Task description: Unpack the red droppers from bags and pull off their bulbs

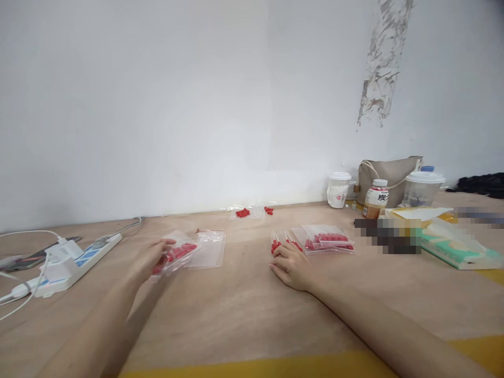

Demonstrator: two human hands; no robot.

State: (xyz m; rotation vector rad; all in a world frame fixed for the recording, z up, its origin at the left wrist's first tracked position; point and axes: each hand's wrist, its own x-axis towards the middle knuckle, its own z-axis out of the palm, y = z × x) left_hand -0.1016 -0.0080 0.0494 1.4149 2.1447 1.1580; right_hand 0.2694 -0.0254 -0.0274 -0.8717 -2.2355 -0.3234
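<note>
My left hand (155, 257) is closed on the edge of a clear plastic bag (179, 254) with red-tipped pieces inside, slightly blurred. Just right of that bag lie flat clear zip bags (210, 249). My right hand (291, 266) rests on the table, its fingers stretched over the red ends of a bunch of thin pale sticks (280, 239). Those fingers touch the red tips and partly hide them. Beside the bunch, stacked clear bags (328, 240) hold more red-tipped pieces.
Small bags of red pieces (243, 212) lie near the wall. At left is a power strip (84, 262) with chargers and cables. A paper cup (338, 190), a bottle (376, 199), a grey bag (388, 170), a lidded plastic cup (423, 189) and a green tissue pack (459, 247) stand at right.
</note>
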